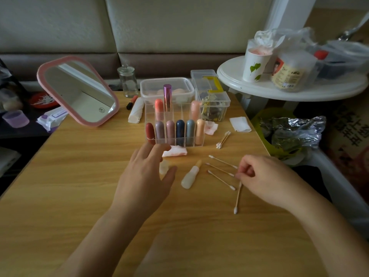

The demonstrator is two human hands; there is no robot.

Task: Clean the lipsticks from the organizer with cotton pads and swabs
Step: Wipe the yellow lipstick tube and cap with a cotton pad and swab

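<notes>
A clear acrylic organizer (175,141) stands mid-table with several capped lipsticks upright in its cells. In front of it lies an uncapped lipstick (191,175) with a pale case and an orange tip. Its translucent cap (164,167) lies just under my left hand (145,176), which hovers open with fingers spread. A pink-stained cotton pad (176,151) lies by the organizer's front. My right hand (265,178) pinches one end of a cotton swab (237,196) that points toward me. Three more swabs (219,168) lie between the lipstick and that hand.
A pink-framed mirror (79,92) leans at the left. Behind the organizer are a lidded plastic box (143,88), a glass jar (127,80) and a clear clip box (214,104). More swabs (223,139) and pads (239,123) lie right. A green bin (259,132) stands beside the table.
</notes>
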